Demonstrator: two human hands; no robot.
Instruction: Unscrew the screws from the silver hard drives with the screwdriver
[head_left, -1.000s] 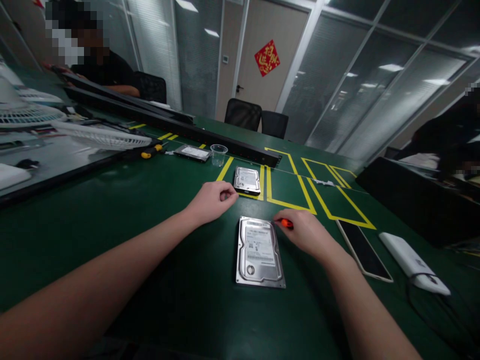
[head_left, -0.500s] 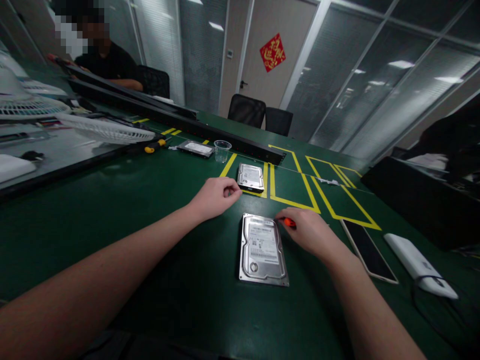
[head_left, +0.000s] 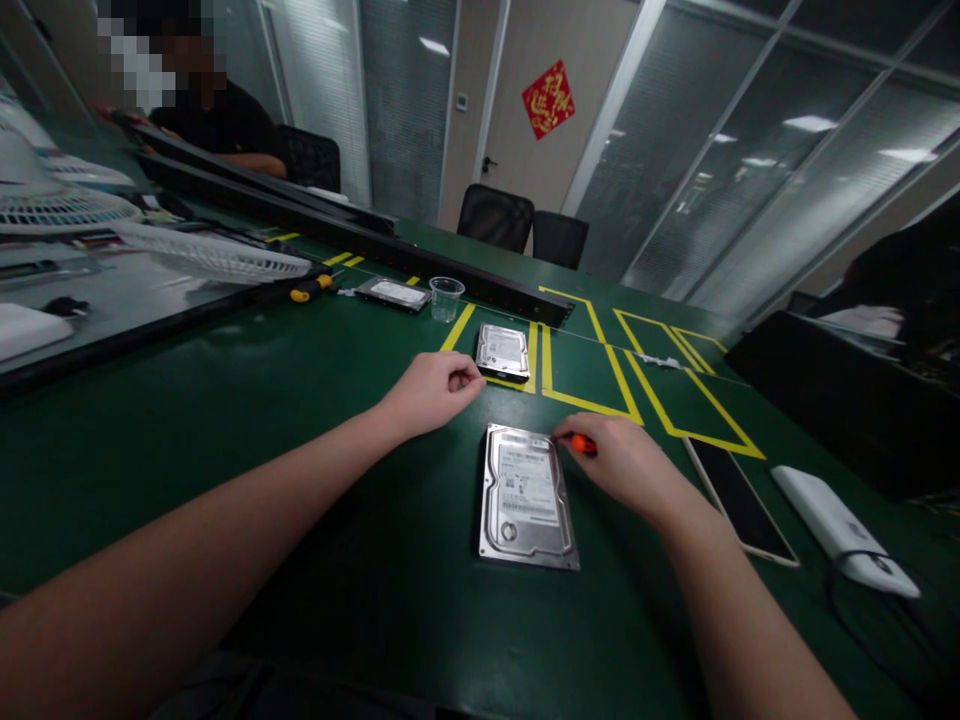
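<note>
A silver hard drive (head_left: 529,495) lies label up on the green table in front of me. By its far right corner, my right hand (head_left: 615,455) is closed around an orange-handled screwdriver (head_left: 583,443); most of the tool is hidden by the hand. My left hand (head_left: 439,390) rests farther off, its thumb and fingers pinched together beside the near left corner of a second hard drive (head_left: 503,350). Whether those fingers hold anything small cannot be made out. The second drive sits inside a yellow-taped box on the table.
Behind are a clear plastic cup (head_left: 446,300), another hard drive (head_left: 394,294) and a yellow-black screwdriver (head_left: 311,289). A long black rail (head_left: 450,277) crosses the table. To the right lie a phone (head_left: 741,500) and a white power bank (head_left: 844,530) with a cable. A person (head_left: 225,125) sits far left.
The view has shifted very slightly. Both hands and the hard drives keep the same places relative to each other.
</note>
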